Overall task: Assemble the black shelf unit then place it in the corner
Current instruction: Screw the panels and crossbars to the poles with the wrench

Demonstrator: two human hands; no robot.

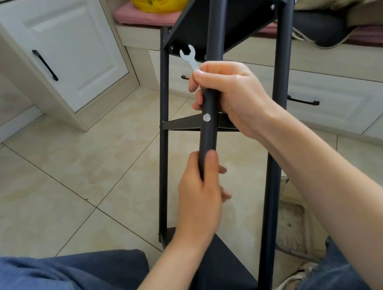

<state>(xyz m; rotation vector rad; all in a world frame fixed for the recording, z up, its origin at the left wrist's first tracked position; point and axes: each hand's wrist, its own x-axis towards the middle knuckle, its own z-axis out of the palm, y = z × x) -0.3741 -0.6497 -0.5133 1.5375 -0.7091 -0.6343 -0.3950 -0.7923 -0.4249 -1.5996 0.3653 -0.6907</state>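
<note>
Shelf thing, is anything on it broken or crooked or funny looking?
Nothing looks broken. The black shelf unit just isn't standing straight: it looks tipped toward the camera, with the left hand and right hand gripping its middle pole. The right hand also holds a small wrench, off the bolt.

One head-worn wide-angle view looks forward and steeply down, close over the shelf frame [210, 130], toward the tiled floor [63, 176] and white cabinets [66, 51].
</note>
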